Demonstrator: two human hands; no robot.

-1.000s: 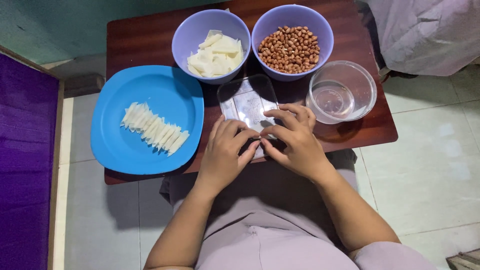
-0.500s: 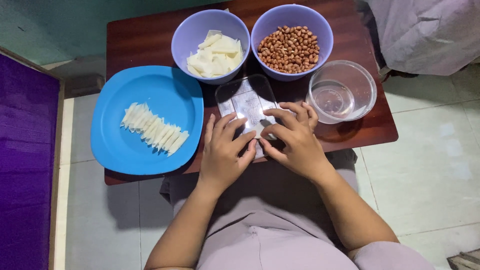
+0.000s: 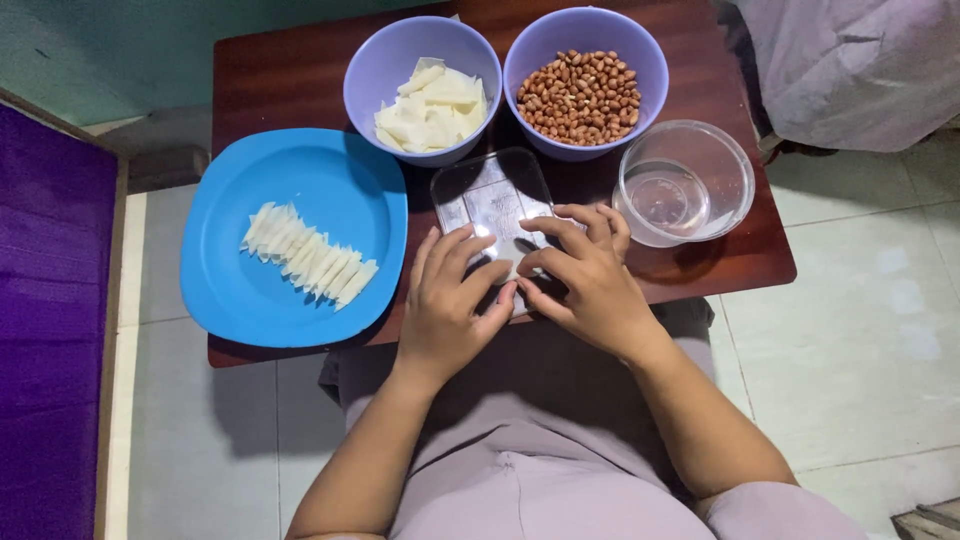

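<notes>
A dark wooden surface (image 3: pixel 300 70) carries a blue plate (image 3: pixel 340 190) with a row of pale folded wrappers (image 3: pixel 308 255) laid side by side. Behind it stand two lilac bowls, touching: the left bowl (image 3: pixel 380 70) holds loose white wrapper sheets (image 3: pixel 432 108), the right bowl (image 3: pixel 640 50) holds peanuts (image 3: pixel 583 95). A clear bowl (image 3: pixel 725 170) with water sits just right. Grey cloth (image 3: pixel 850 70) lies beyond, over a tiled floor (image 3: pixel 880 330).

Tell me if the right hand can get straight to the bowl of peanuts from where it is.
Probably yes: the right hand rests on the clear tray, and the peanut bowl stands just beyond with nothing between them.
</notes>
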